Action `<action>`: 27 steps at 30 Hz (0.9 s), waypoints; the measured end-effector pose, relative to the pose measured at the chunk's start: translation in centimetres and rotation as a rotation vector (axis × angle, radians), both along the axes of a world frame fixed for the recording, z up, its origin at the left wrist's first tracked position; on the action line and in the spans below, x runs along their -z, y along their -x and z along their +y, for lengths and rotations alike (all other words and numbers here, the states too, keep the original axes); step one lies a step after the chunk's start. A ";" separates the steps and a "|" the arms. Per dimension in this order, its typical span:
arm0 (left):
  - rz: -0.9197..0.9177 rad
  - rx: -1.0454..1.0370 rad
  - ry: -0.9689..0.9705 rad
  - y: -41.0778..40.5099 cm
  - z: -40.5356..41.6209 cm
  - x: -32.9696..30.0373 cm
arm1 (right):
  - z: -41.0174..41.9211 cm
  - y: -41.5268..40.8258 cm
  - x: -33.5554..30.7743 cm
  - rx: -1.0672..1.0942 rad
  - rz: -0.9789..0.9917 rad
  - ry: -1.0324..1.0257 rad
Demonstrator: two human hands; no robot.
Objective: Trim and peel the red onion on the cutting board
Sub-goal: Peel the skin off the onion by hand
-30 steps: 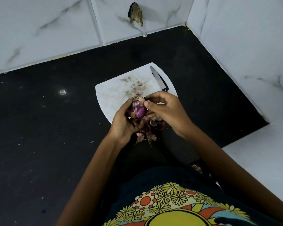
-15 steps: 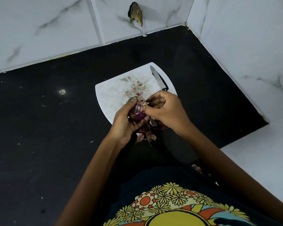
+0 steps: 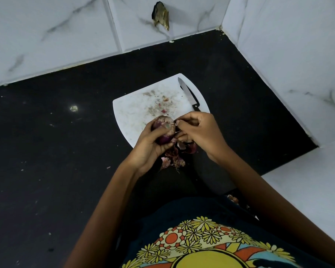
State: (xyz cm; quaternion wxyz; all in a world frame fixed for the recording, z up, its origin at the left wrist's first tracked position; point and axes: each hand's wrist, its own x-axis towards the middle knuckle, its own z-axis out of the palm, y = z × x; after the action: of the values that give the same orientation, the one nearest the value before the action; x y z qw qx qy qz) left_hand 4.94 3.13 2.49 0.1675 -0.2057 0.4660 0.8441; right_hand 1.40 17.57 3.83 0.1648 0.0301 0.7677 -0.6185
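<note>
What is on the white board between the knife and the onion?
In the head view, only small scraps and crumbs of onion skin lie on the cutting board between the knife and the red onion.

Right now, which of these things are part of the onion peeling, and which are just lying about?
In use: purple-red onion, left hand, right hand, white plastic cutting board, black-handled knife, heap of torn onion skins.

Lying about: brownish scrap on the tiled wall, black countertop.

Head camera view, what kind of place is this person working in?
Likely a home kitchen corner: a white cutting board with a knife on a black counter, marble-look wall tiles behind, and a red onion being peeled.
</note>
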 end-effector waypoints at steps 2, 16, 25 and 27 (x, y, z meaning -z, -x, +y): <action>0.021 0.004 0.002 0.0 -0.1 0.0 | 0.2 0.1 -0.1 0.019 -0.018 0.029; 0.002 -0.047 -0.091 0.1 -0.4 0.2 | 0.6 0.0 -0.6 -0.066 0.052 -0.036; 0.123 -0.035 0.047 0.2 -0.1 0.3 | -0.3 -0.5 -0.7 0.031 0.063 -0.093; 0.135 -0.039 0.055 0.2 -0.1 0.3 | -0.5 -0.6 -0.6 0.046 0.063 -0.101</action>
State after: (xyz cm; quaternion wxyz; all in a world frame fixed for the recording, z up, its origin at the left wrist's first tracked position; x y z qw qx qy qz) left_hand 4.77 3.02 2.15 0.1135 -0.1617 0.4952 0.8460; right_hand 2.00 17.11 4.47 0.1247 0.0366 0.8019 -0.5832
